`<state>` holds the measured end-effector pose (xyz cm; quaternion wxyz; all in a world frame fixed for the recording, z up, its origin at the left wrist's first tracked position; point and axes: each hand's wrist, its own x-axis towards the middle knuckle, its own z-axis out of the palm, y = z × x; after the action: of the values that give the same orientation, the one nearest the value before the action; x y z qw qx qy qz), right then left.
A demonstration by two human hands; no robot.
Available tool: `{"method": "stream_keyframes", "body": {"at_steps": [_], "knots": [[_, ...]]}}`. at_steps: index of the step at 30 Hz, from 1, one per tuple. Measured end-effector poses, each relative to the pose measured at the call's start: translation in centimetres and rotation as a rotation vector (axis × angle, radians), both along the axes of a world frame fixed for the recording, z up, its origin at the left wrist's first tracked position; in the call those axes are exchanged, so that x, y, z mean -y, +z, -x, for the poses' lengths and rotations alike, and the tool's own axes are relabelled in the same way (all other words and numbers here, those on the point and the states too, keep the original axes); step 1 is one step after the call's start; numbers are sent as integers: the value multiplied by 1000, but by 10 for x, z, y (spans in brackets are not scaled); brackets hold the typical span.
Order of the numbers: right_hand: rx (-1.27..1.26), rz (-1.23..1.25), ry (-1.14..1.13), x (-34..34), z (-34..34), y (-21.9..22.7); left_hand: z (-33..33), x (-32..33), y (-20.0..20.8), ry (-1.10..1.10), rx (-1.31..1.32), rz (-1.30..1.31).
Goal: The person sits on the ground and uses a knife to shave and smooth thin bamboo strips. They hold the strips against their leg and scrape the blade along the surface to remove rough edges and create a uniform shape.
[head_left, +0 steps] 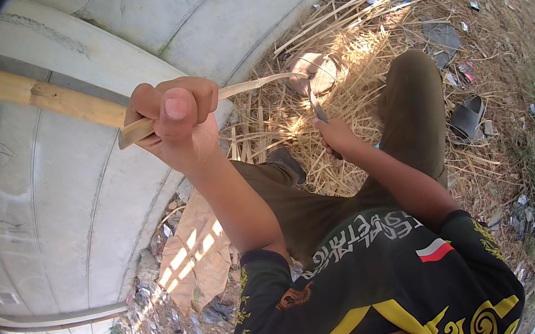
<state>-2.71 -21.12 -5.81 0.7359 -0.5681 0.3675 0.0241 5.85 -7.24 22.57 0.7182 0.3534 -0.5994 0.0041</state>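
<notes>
My left hand (180, 121) is raised in front of the wall, its fingers wrapped round one end of a thin, pale bamboo strip (246, 87). The strip runs rightward, bending slightly, to a round wooden block (320, 72) on the ground. My right hand (339, 138) grips the handle of a knife (318, 106), lower and nearer to me. Its blade points away from me and meets the strip's far end at the block. Whether the blade is cutting into the strip I cannot tell.
Straw-like shavings (361, 51) and long split strips (322, 22) cover the ground round the block. A grey concrete wall (73, 194) with a bamboo pole (45, 95) stands at left. Flattened cardboard (194, 252) lies beside my leg; a dark sandal (467, 118) lies at right among litter.
</notes>
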Motion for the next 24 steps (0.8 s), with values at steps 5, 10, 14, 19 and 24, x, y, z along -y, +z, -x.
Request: {"method": "stream_keyframes", "body": {"at_steps": [5, 10, 14, 19, 24], "knots": [[-189, 675, 6, 4, -16, -59, 1, -34, -3, 346, -186, 220], [-544, 1004, 218, 9, -13, -94, 22, -144, -9, 468, -198, 513], [-484, 815, 635, 5, -23, -113, 31, -240, -41, 394, -265, 721], [-721, 847, 915, 17, -30, -165, 45, -342, -112, 747, -520, 1057], [-1403, 628, 1326, 79, -40, -229, 72, -407, -195, 1063, -823, 1312]]}}
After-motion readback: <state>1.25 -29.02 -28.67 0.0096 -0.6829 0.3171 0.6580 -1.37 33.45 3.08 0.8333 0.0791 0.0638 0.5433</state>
